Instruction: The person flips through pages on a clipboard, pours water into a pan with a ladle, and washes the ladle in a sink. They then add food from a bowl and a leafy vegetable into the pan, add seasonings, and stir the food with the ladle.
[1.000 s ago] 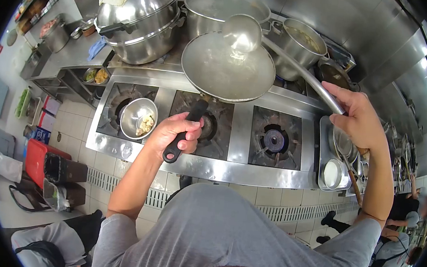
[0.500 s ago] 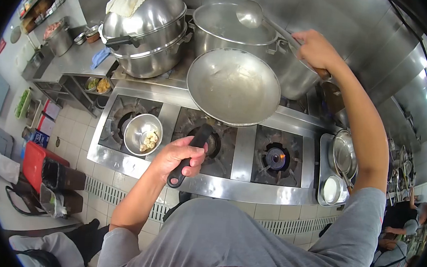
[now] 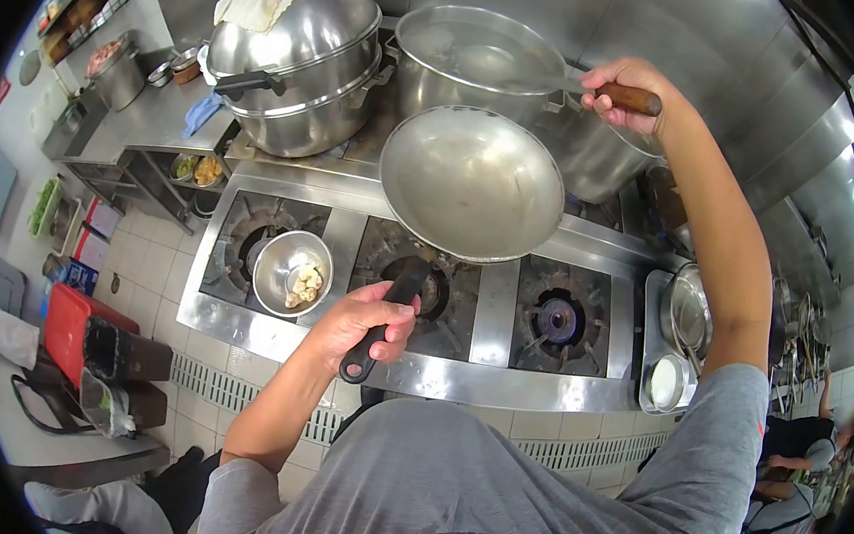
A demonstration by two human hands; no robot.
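Tipped bowl-end down since the earlier frame, the ladle (image 3: 639, 100) now reaches over the large pot (image 3: 419, 94) at upper centre; its bowl is indistinct, apparently within the pot. The wok (image 3: 474, 185) occupies the centre of the frame, its inner face turned toward the viewer; whether it rests on the range (image 3: 493, 317) cannot be told. It is presumably stiff, weighty toward its far rim and slick where wet, best held by its black handle (image 3: 408, 284). The left hand (image 3: 367, 328) encloses that handle, fingers curled round it, thumb laid across. The right hand (image 3: 647, 79) wraps the ladle's wooden grip, fingers bent closely about it; the long shaft probably makes a filled bowl front-heavy.
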